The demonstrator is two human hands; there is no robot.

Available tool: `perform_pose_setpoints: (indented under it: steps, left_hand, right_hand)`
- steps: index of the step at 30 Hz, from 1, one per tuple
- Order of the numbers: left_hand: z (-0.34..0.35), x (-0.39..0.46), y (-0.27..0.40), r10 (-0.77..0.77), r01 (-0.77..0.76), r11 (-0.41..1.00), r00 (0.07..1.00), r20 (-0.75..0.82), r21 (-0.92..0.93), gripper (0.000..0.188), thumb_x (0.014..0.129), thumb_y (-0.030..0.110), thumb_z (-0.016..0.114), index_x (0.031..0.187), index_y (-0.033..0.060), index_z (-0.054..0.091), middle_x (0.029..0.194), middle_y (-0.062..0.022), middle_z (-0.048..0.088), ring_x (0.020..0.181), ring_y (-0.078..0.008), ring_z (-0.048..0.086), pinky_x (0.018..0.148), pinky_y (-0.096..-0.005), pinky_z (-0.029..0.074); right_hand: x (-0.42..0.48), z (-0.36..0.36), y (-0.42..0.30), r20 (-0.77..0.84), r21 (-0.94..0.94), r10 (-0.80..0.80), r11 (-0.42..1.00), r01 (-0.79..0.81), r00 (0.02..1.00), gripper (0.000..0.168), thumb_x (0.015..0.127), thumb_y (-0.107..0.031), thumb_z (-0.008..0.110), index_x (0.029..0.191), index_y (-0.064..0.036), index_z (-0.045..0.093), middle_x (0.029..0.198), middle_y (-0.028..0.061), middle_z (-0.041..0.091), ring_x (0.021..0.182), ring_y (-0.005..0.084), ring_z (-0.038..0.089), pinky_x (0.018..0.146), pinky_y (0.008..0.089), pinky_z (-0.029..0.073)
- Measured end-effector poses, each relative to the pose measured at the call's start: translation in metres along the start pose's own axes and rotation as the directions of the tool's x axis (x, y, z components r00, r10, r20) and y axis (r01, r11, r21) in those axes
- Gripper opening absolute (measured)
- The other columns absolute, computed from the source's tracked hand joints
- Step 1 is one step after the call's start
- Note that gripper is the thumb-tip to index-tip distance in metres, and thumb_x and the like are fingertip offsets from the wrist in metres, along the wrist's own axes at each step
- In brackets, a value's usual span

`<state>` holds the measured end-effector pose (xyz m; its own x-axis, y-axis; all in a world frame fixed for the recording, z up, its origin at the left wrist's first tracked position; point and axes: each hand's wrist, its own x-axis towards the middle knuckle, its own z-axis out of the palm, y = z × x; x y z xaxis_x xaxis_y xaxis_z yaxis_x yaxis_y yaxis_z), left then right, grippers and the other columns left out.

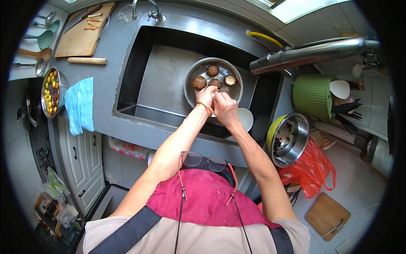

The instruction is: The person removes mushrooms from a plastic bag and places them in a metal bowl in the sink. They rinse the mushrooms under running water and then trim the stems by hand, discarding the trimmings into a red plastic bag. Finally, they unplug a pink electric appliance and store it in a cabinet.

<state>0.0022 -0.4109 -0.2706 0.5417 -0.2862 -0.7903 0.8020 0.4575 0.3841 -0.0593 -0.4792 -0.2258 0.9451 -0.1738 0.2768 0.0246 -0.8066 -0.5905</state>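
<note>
My left hand (205, 96) and my right hand (226, 107) meet over the near rim of a round metal basin (187, 83) in the sink. Their fingers are closed around a small pale piece (216, 92), apparently mushroom, mostly hidden by the fingers. Inside the basin, several brown shiitake mushrooms with cracked caps sit in water, among them one at the far side (212, 70) and one to the left (199, 83). Another mushroom (230, 80) shows its pale cut underside. One more (225, 92) is partly covered by my right hand.
A white bowl (245, 118) lies in the sink (171, 66) below my right wrist. Close by on the right, a steel bowl (293, 139) holds dark scraps. The left counter bears a cutting board (74, 41) with a knife, a wooden rolling pin (87, 61) and a blue cloth (81, 104).
</note>
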Motion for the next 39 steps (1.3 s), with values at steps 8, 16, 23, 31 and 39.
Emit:
perform_pose_setpoints:
  steps: [8, 16, 23, 31, 39]
  left_hand:
    - [-0.029, 0.018, -0.011, 0.166, -0.266, 0.83, 0.957, 0.238, 0.49, 0.01, 0.077, 0.008, 0.057, 0.081, 0.0018, 0.065, 0.074, -0.0051, 0.063, 0.064, -0.0123, 0.058, 0.058, -0.0259, 0.048]
    - [-0.021, 0.013, -0.001, 0.316, -0.478, 0.74, 0.868, 0.382, 0.474, 0.009, 0.076, 0.007, 0.06, 0.079, 0.0002, 0.065, 0.074, -0.0031, 0.063, 0.067, -0.0099, 0.057, 0.062, -0.0248, 0.049]
    - [-0.011, -0.005, 0.007, 0.467, -0.666, 0.597, 0.742, 0.482, 0.447, 0.01, 0.078, 0.011, 0.063, 0.083, 0.0023, 0.064, 0.077, -0.0047, 0.063, 0.07, -0.0107, 0.059, 0.065, -0.0237, 0.049]
    - [0.002, -0.021, 0.006, 0.481, -0.646, 0.714, 0.732, 0.482, 0.269, 0.032, 0.085, 0.027, 0.063, 0.108, 0.0071, 0.054, 0.091, -0.0044, 0.059, 0.08, -0.011, 0.056, 0.069, -0.0238, 0.048]
    - [-0.004, -0.019, 0.034, -0.279, 0.248, 0.96, 0.839, 0.468, 0.127, 0.049, 0.085, 0.055, 0.05, 0.109, 0.0129, 0.056, 0.101, -0.0059, 0.06, 0.093, -0.0181, 0.06, 0.074, -0.037, 0.053]
  right_hand:
    - [-0.001, -0.003, 0.01, 0.287, 0.308, 0.207, 0.905, -0.294, 0.935, 0.006, 0.073, -0.003, 0.058, 0.078, 0.0, 0.056, 0.071, 0.018, 0.059, 0.067, 0.0329, 0.061, 0.059, 0.0376, 0.048]
    - [0.004, 0.0, 0.014, 0.275, 0.328, 0.338, 0.847, -0.419, 0.9, 0.012, 0.072, -0.006, 0.067, 0.079, 0.001, 0.059, 0.063, 0.0062, 0.06, 0.055, 0.0108, 0.056, 0.054, 0.0258, 0.046]
    - [-0.002, 0.002, 0.024, 0.453, 0.566, 0.568, 0.412, -0.714, 0.687, 0.011, 0.073, -0.007, 0.067, 0.072, -0.001, 0.057, 0.059, 0.0049, 0.059, 0.045, 0.009, 0.052, 0.039, 0.024, 0.04]
    - [0.022, -0.01, 0.009, 0.474, 0.632, 0.675, 0.185, -0.752, 0.565, 0.016, 0.084, -0.012, 0.056, 0.074, -0.001, 0.052, 0.054, 0.0048, 0.051, 0.034, 0.0096, 0.043, 0.033, 0.0252, 0.034]
    - [0.026, -0.034, 0.004, 0.274, 0.026, -0.051, 0.999, 0.045, 0.96, 0.02, 0.077, -0.012, 0.063, 0.096, -0.006, 0.057, 0.091, 0.0124, 0.059, 0.076, 0.0313, 0.062, 0.064, 0.0362, 0.051]
